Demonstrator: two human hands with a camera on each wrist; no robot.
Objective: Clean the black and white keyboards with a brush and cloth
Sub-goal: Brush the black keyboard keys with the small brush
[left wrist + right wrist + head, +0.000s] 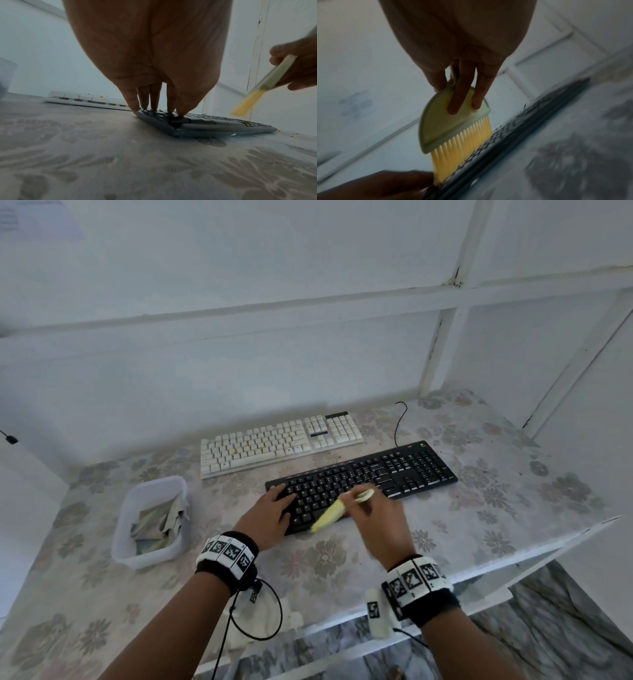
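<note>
A black keyboard lies on the flowered table, and a white keyboard with yellowish specks lies just behind it. My left hand rests flat on the black keyboard's left end, its straight fingertips pressing the keys. My right hand grips a pale green brush with yellow bristles. The brush is tilted, with its bristle tips over the front left keys of the black keyboard. A crumpled cloth lies in a clear plastic tub at the left.
The table has a flowered cover and its front edge runs close to my wrists. White walls enclose it at the back and right. A black cable curls behind the black keyboard. A small black item sits at the far left.
</note>
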